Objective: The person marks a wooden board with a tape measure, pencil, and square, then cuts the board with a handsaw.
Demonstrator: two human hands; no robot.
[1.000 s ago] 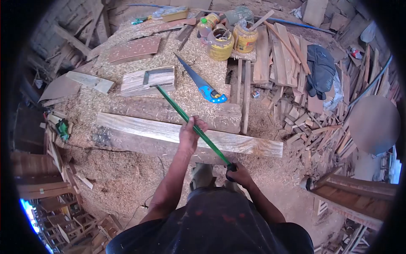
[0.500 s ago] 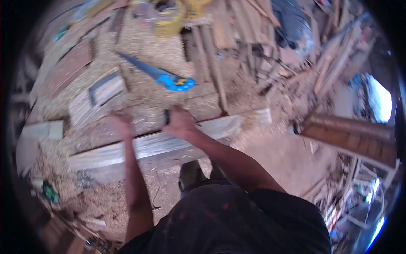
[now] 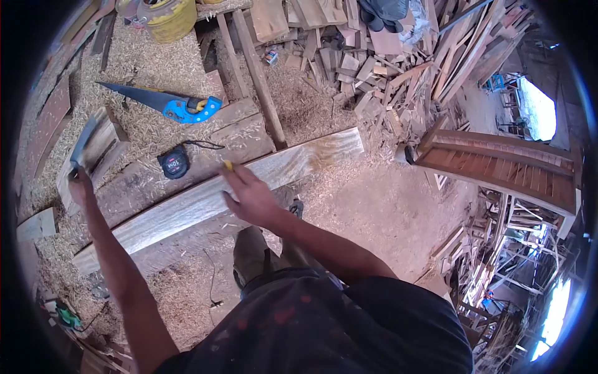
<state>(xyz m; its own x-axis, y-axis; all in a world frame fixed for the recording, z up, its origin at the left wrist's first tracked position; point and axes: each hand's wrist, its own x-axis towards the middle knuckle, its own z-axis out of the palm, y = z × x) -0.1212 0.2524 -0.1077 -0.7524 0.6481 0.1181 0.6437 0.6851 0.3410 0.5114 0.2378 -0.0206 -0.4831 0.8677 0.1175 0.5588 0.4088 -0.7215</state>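
My left hand (image 3: 78, 187) is closed on the near end of a metal square (image 3: 86, 138), whose blade lies along a wooden block (image 3: 103, 146). In my right hand (image 3: 252, 198) a small yellow thing (image 3: 228, 165) shows at the fingertips; its kind is not clear. That hand is over a long planed board (image 3: 187, 209), which lies slanting across the bench. Just beyond the board lies a black tape measure (image 3: 174, 163) with a cord loop. A handsaw (image 3: 165, 103) with a blue handle rests farther back among shavings.
Wood shavings cover much of the bench (image 3: 134, 181). A yellow bucket (image 3: 168, 22) stands at the back left. Offcuts (image 3: 367, 75) and long strips are heaped at the back right. To the right is a slatted wooden frame (image 3: 498, 168).
The tape measure, before in my right hand, now lies on the bench. My left hand has moved left and taken hold of the square. The view has shifted right.
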